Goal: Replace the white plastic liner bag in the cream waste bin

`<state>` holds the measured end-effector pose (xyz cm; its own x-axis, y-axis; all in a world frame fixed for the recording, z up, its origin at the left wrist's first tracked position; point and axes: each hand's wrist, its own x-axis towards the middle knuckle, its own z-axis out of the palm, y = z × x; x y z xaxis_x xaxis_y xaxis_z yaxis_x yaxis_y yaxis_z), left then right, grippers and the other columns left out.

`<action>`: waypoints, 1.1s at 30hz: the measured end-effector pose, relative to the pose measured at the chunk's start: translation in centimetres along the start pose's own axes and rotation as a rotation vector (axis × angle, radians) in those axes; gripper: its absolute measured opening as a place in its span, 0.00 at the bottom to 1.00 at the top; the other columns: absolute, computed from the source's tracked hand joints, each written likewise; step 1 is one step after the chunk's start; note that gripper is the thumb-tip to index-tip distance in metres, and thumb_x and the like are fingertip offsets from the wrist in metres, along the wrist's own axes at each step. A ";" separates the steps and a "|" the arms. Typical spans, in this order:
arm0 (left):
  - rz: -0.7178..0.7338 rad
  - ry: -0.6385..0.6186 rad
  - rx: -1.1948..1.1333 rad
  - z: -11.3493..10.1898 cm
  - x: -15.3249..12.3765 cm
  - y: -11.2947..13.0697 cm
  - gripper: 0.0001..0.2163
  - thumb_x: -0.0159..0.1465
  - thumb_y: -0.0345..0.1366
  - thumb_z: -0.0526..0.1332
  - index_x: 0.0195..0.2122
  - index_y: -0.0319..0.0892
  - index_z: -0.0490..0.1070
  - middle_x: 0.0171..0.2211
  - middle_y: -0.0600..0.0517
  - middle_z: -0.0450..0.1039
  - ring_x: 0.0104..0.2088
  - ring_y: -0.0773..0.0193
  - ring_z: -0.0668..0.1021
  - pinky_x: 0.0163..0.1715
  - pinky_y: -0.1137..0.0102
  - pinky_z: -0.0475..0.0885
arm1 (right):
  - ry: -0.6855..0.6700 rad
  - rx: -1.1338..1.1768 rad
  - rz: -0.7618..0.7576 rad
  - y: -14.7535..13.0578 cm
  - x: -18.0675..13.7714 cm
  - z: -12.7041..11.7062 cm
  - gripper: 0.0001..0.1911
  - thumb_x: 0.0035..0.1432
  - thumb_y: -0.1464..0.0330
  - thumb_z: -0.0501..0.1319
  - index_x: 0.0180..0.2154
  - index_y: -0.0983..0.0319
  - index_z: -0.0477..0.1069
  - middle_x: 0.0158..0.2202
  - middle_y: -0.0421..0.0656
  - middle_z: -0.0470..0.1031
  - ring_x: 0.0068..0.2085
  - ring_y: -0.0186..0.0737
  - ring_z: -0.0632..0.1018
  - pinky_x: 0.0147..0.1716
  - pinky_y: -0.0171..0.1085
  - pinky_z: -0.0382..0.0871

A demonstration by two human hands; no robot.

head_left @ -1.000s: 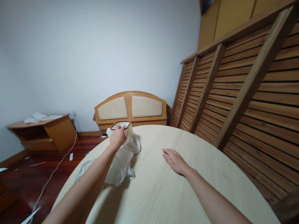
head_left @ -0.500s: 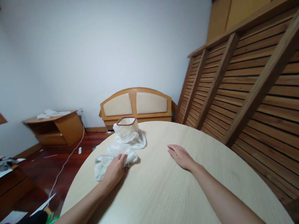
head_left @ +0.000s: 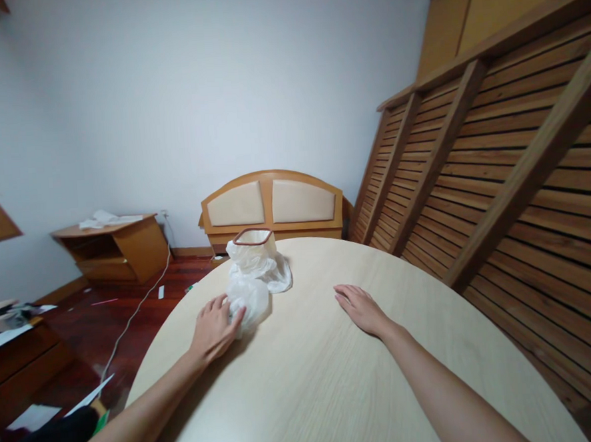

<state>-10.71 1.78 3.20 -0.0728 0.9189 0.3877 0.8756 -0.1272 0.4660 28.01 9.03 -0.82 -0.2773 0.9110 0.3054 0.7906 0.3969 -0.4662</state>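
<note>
A crumpled white plastic bag [head_left: 250,302] lies on the round pale wooden table [head_left: 325,372]. My left hand [head_left: 215,329] rests against the near left side of this bag, thumb and fingers apart, the thumb touching the plastic. Just behind stands a small bin [head_left: 257,250] with a brown rim, lined with a white bag that spills down around its base onto the tabletop. On the right of the table my right hand [head_left: 362,310] lies flat, fingers stretched forward, holding nothing.
Behind the table is a wooden headboard [head_left: 273,176] with cream panels. A slatted wooden frame [head_left: 472,170] leans along the right side. At left, a low cabinet [head_left: 137,247] stands by the wall, and a white cable [head_left: 135,311] runs across the dark red floor.
My left hand has shifted left and loosened from the plastic bag, which is now bunched more compactly toward the bin. My right hand stays flat. The view has turned slightly left.
</note>
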 end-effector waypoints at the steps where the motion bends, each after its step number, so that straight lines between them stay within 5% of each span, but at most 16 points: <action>1: 0.066 0.015 0.106 0.1 -0.3 0.0 0.22 0.62 0.54 0.57 0.42 0.38 0.76 0.62 0.35 0.68 0.65 0.35 0.65 0.65 0.41 0.55 | 0.002 0.001 0.000 0.0 0.0 0.0 0.23 0.70 0.56 0.48 0.56 0.60 0.71 0.58 0.50 0.74 0.60 0.49 0.71 0.61 0.48 0.61; 5: 0.380 0.070 0.379 1.1 -0.2 -0.2 0.20 0.64 0.42 0.59 0.53 0.34 0.71 0.73 0.37 0.44 0.72 0.35 0.47 0.65 0.39 0.56 | 0.008 0.004 -0.002 -0.1 0.0 0.0 0.23 0.70 0.56 0.48 0.55 0.60 0.71 0.58 0.50 0.74 0.60 0.49 0.71 0.61 0.49 0.61; 8: 0.520 -0.038 0.381 1.8 1.1 -0.3 0.33 0.60 0.24 0.53 0.68 0.37 0.57 0.74 0.41 0.40 0.73 0.42 0.48 0.66 0.45 0.60 | 0.005 0.005 -0.011 -0.1 -0.1 0.0 0.23 0.70 0.57 0.48 0.55 0.60 0.71 0.58 0.49 0.74 0.60 0.48 0.71 0.61 0.48 0.61; 12: 0.408 -0.296 0.504 2.3 2.9 0.3 0.37 0.60 0.21 0.50 0.70 0.54 0.54 0.74 0.51 0.44 0.67 0.43 0.63 0.56 0.51 0.71 | 0.002 0.004 -0.010 0.0 -0.1 -0.1 0.23 0.70 0.56 0.48 0.55 0.59 0.71 0.58 0.49 0.75 0.60 0.49 0.71 0.61 0.48 0.61; 14: 0.254 -0.308 0.565 2.5 3.5 0.6 0.31 0.63 0.24 0.51 0.68 0.51 0.60 0.72 0.49 0.52 0.63 0.43 0.68 0.52 0.52 0.73 | 0.000 0.003 -0.008 0.0 -0.1 -0.1 0.23 0.70 0.56 0.48 0.55 0.59 0.72 0.58 0.49 0.75 0.60 0.49 0.71 0.61 0.49 0.61; 20: 0.010 -0.181 0.592 2.4 4.6 0.5 0.20 0.69 0.40 0.50 0.53 0.38 0.75 0.57 0.37 0.71 0.60 0.33 0.67 0.50 0.46 0.71 | -0.005 -0.007 -0.014 0.0 -0.1 -0.1 0.22 0.70 0.57 0.48 0.56 0.59 0.71 0.58 0.49 0.74 0.60 0.48 0.71 0.61 0.49 0.61; 24: -0.054 -0.011 0.608 1.2 4.9 2.0 0.25 0.69 0.50 0.49 0.48 0.37 0.77 0.59 0.35 0.67 0.67 0.20 0.51 0.57 0.32 0.56 | 0.000 -0.022 -0.019 0.0 -0.1 -0.1 0.22 0.70 0.57 0.49 0.55 0.60 0.72 0.58 0.49 0.75 0.59 0.47 0.72 0.61 0.48 0.62; 27: 0.100 0.183 0.542 1.8 4.4 4.7 0.24 0.68 0.50 0.52 0.52 0.35 0.75 0.64 0.33 0.61 0.69 0.22 0.45 0.63 0.32 0.44 | 0.008 -0.039 -0.016 -0.2 -0.1 -0.1 0.21 0.71 0.58 0.49 0.55 0.59 0.72 0.57 0.48 0.75 0.59 0.47 0.72 0.61 0.48 0.62; 29: 0.252 0.079 0.375 3.5 3.7 6.8 0.23 0.69 0.45 0.52 0.59 0.36 0.70 0.65 0.34 0.62 0.70 0.32 0.51 0.66 0.40 0.49 | 0.015 -0.056 -0.006 -0.6 -0.1 -0.2 0.21 0.70 0.58 0.50 0.55 0.59 0.73 0.58 0.48 0.75 0.59 0.48 0.72 0.61 0.48 0.62; 31: 0.397 -0.207 0.172 6.1 3.0 8.8 0.25 0.71 0.43 0.50 0.64 0.35 0.63 0.67 0.34 0.59 0.69 0.41 0.58 0.67 0.45 0.53 | 0.018 -0.075 0.002 -1.0 -0.2 -0.2 0.21 0.69 0.57 0.52 0.54 0.59 0.73 0.58 0.49 0.74 0.60 0.49 0.72 0.61 0.49 0.62; 33: 0.486 -0.364 0.128 8.7 2.6 10.4 0.26 0.69 0.46 0.53 0.66 0.41 0.62 0.68 0.40 0.60 0.68 0.47 0.63 0.66 0.51 0.58 | 0.019 -0.093 0.004 -1.5 -0.3 -0.3 0.21 0.67 0.56 0.55 0.54 0.59 0.74 0.59 0.50 0.73 0.61 0.52 0.71 0.61 0.51 0.61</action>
<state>2.36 6.15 2.12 0.4962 0.8387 0.2244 0.8199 -0.5377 0.1965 27.04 8.15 0.06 -0.2643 0.9100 0.3193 0.8395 0.3800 -0.3883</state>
